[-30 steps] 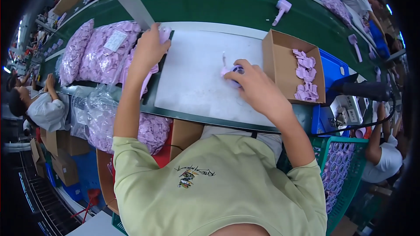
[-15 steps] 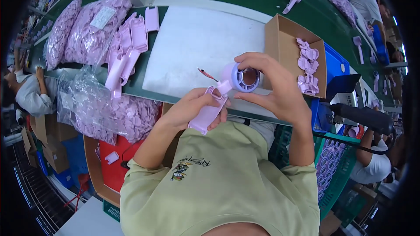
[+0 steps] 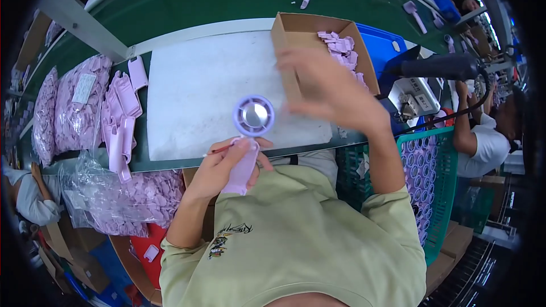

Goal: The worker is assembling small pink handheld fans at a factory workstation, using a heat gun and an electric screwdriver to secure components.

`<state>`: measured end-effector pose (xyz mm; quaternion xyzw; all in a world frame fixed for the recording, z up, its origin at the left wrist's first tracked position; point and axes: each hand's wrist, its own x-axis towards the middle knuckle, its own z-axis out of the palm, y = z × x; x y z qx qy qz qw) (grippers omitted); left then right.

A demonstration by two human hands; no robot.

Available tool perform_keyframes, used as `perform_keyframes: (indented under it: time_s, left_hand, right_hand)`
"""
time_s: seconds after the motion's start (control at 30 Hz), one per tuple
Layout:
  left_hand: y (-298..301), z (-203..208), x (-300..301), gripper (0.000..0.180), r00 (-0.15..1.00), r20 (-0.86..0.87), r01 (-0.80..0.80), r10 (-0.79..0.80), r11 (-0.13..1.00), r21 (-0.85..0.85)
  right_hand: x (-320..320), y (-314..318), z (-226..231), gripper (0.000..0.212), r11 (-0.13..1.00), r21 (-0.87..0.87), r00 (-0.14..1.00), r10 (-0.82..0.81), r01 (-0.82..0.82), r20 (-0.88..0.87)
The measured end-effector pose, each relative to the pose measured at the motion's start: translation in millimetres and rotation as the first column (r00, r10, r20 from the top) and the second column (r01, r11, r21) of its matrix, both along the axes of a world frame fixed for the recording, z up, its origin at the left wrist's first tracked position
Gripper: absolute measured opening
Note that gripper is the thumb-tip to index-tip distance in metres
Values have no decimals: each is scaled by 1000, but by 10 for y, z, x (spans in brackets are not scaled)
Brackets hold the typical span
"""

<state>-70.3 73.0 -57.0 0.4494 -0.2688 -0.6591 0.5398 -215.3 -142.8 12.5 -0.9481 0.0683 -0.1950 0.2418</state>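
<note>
My left hand point(image 3: 211, 174) is closed around the lilac handle shell point(image 3: 243, 170) of a partly assembled handheld fan, just past the table's near edge. The fan's round purple-rimmed head point(image 3: 254, 115) stands up from the handle, its shiny middle facing up. A thin red wire sticks out to the left by my fingers. My right hand point(image 3: 341, 94) is blurred, with thumb and fingers spread apart and nothing visible between them. It hovers over the near left side of a cardboard box point(image 3: 293, 88) that holds small lilac plastic parts point(image 3: 343, 51).
A white foam mat point(image 3: 199, 91) covers the table before me. Lilac shells point(image 3: 120, 113) and bagged parts point(image 3: 82, 108) lie left. On the right are a blue tray point(image 3: 382, 41), a black-handled tool point(image 3: 438, 67) and a green crate point(image 3: 446, 193) of purple rings.
My right hand has let go of the fan head and moved to the box. My left hand still holds the fan, its head now upright above the handle. The view has shifted right.
</note>
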Motion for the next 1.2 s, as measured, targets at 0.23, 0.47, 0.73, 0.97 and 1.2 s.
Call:
perform_keyframes:
  time_s: [0.23,0.47,0.73,0.97,1.2]
  left_hand:
    - [-95,-4,-152,74,855,-519,-236,1,891,-388]
    - [-212,-88,-91,68,901,-412,-43,-137,915,-400]
    - [-274,111,-59,48,990,-98,62,-104,930,-363]
    - [-272,157,-45,51,988,-135,33,-77,953,-301]
    - [-352,109,-78,53,988,-143,20,-60,965,-263]
  right_hand:
    - [-323,-1048,-686,30,729,-544,755,-609,415,-241]
    - [-348,-1033,-620,34,742,-474,766,-613,474,-195]
    - [-277,-1206,-752,34,642,-622,761,-640,449,-112]
    - [-280,-1140,-597,27,669,-597,743,-647,443,-173]
    - [-344,-714,-157,27,731,-170,717,-682,661,-145]
